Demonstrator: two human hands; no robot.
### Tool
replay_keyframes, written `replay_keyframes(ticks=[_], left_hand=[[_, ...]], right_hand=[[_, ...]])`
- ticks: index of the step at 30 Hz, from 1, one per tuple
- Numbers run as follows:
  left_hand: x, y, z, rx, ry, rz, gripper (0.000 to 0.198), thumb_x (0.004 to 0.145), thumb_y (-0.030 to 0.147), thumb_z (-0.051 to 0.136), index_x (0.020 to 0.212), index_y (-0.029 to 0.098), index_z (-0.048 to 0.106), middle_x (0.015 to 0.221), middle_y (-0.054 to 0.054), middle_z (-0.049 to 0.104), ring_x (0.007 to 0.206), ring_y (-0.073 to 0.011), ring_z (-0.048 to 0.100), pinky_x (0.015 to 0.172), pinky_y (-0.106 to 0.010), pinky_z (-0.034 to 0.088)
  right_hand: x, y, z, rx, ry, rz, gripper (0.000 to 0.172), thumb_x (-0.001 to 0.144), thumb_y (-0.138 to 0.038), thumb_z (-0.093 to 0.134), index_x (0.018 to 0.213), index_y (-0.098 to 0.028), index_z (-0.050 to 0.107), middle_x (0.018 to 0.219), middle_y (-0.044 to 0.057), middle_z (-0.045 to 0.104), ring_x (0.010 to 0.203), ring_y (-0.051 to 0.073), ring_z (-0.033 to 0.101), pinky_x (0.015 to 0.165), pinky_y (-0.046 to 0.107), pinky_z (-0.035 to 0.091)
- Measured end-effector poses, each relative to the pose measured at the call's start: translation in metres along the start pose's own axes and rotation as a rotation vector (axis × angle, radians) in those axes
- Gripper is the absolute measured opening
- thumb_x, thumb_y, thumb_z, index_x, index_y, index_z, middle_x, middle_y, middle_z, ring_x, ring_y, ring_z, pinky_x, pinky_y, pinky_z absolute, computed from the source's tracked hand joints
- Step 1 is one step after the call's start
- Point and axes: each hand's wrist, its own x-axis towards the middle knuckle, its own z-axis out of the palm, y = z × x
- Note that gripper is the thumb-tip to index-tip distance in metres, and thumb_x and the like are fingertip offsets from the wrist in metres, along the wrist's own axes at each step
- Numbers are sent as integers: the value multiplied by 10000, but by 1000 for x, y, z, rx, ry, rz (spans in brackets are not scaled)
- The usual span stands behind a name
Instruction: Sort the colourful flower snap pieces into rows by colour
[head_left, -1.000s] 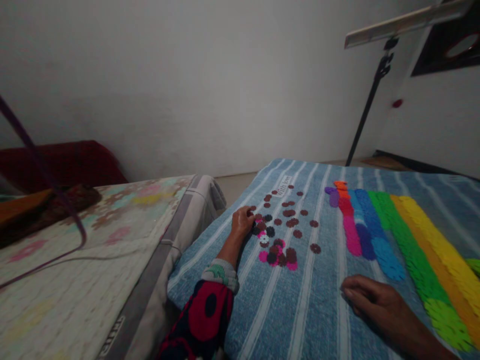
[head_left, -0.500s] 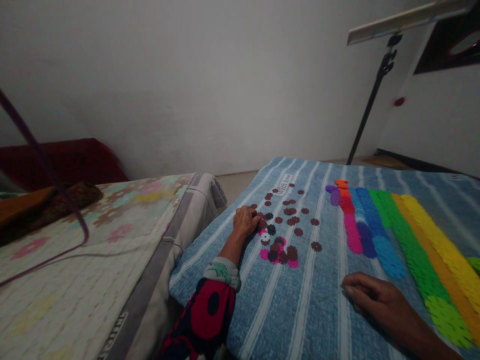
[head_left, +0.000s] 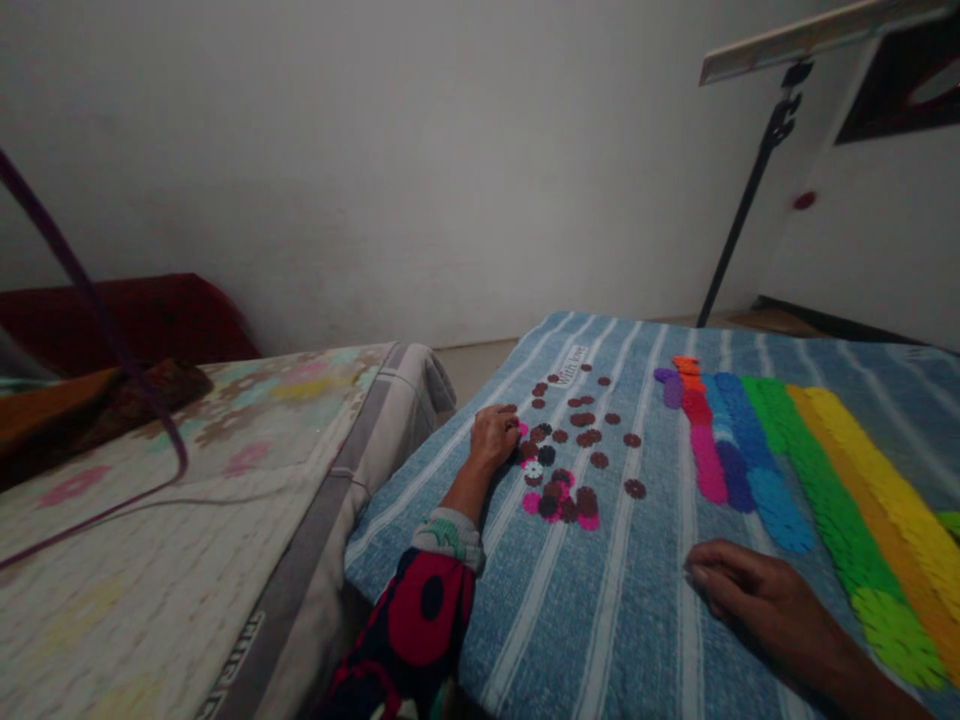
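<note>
Striped blue cloth (head_left: 645, 600) bears scattered discs (head_left: 583, 419) and colourful disc rows (head_left: 817, 490)

Two hands (head_left: 493, 437) (head_left: 761, 588), dozens of discs (head_left: 599, 460), one pole (head_left: 741, 220)

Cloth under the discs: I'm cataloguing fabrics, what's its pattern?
Blue cloth with pale stripes, best in the head view.

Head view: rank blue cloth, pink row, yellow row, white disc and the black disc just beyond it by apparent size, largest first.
1. Blue cloth
2. Yellow row, partly cut off by the frame
3. Pink row
4. White disc and black disc: too alike to rank
</note>
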Motion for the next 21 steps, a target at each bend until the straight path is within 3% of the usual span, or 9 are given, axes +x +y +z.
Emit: replay_keyframes(ticks=[4, 8, 11, 15, 21], left_hand=[[-1, 2, 3, 78, 0, -61, 202, 819, 292, 587, 916, 209, 743, 1217, -81, 625, 1187, -263, 505, 1023, -385, 372], [1, 3, 6, -21, 38, -57, 139, 768, 234, 620, 839, 201, 733, 1201, -72, 644, 1163, -257, 529, 1014, -379, 388], [3, -1, 4, -234, 115, -123, 84, 721, 191, 617, 720, 182, 701, 1036, -57, 703, 1062, -224, 594, 938, -324, 445], [0, -13, -4, -534, 204, -312, 102, 702, 226, 601, 669, 149, 660, 748, -35, 691, 773, -176, 644, 708, -262, 491], [-9, -22, -13, -526, 80, -375, 118, 659, 226, 621, 569, 150, 616, 512, 16, 563, 545, -131, 552, 521, -229, 384]], right_hand=[[0, 2, 0, -22, -9, 10, 292, 857, -452, 526, 823, -207, 680, 657, -15, 586, 599, 147, 539, 566, 240, 430], [1, 3, -1, 10, -19, 4, 288, 849, -449, 541, 818, -202, 686, 639, -19, 572, 588, 144, 532, 553, 234, 429], [1, 2, -1, 33, -10, 4, 277, 837, -444, 561, 822, -202, 695, 629, -21, 575, 577, 141, 535, 546, 229, 432], [0, 1, -1, 34, -6, 10, 272, 832, -443, 566, 809, -206, 696, 603, -23, 567, 566, 140, 524, 536, 228, 428], [1, 3, -1, 14, -22, 3, 282, 856, -440, 534, 835, -202, 682, 651, -15, 579, 600, 146, 535, 566, 237, 431]])
